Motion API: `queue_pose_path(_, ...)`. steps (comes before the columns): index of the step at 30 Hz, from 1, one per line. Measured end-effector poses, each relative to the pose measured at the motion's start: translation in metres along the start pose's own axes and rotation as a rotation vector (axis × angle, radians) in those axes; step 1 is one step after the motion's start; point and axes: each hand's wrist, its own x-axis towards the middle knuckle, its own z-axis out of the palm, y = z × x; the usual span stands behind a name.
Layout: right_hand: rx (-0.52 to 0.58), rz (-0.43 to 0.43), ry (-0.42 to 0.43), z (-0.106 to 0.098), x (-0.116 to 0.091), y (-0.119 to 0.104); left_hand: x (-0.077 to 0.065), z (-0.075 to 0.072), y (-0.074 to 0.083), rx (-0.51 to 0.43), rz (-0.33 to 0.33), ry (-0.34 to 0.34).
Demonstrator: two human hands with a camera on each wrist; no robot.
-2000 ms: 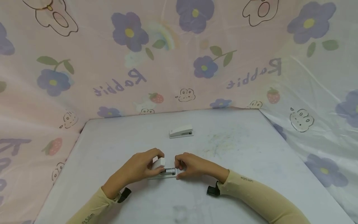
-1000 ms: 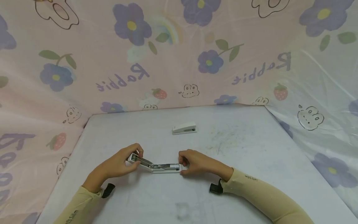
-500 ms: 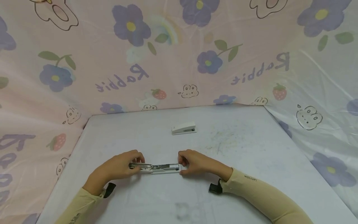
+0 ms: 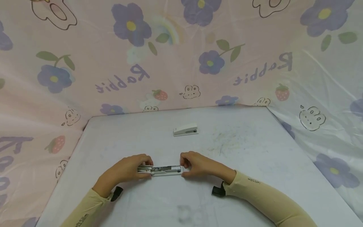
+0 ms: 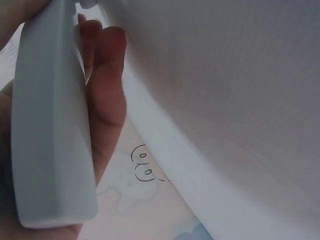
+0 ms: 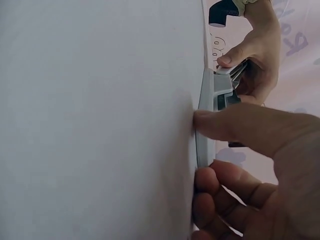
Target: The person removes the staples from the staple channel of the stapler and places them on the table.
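Note:
A white stapler [image 4: 167,173] lies on the white table, its top arm swung far back to the left so the metal staple channel shows. My left hand [image 4: 127,168] grips that top arm between thumb and fingers; in the left wrist view the smooth white cover [image 5: 52,125] fills the palm. At the base's right end, my right hand [image 4: 198,164] pinches the stapler, and its thumb [image 6: 220,124] presses the edge of the base in the right wrist view. Behind the hands stands a second white stapler [image 4: 185,130], folded closed.
The white table [image 4: 136,132] carries faint greyish-green smudges right of centre. A patterned cloth [image 4: 170,72] with flowers and rabbits hangs at the back and sides. Black devices [image 4: 218,190] are strapped at both wrists.
The stapler's top arm swung from over the base to the left, then down nearly level with it. My left hand moved left with it, then slid slightly back right along it.

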Motion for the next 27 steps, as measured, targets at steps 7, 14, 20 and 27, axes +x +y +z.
queue_pose_path(7, 0.003, 0.008, 0.006, -0.002, -0.003, -0.003, 0.000, -0.001, 0.002, -0.006, -0.008, 0.006)
queue_pose_path(14, 0.007, 0.026, 0.015, -0.002, -0.003, -0.005, 0.000, -0.001, 0.006, 0.051, 0.010, 0.032)
queue_pose_path(20, 0.014, 0.025, 0.023, -0.003, -0.003, -0.006, 0.003, -0.002, 0.013, 0.067, 0.057, 0.060)
queue_pose_path(27, 0.015, 0.028, 0.016, -0.002, -0.002, -0.005, 0.007, 0.004, 0.019, 0.087, 0.105, 0.087)
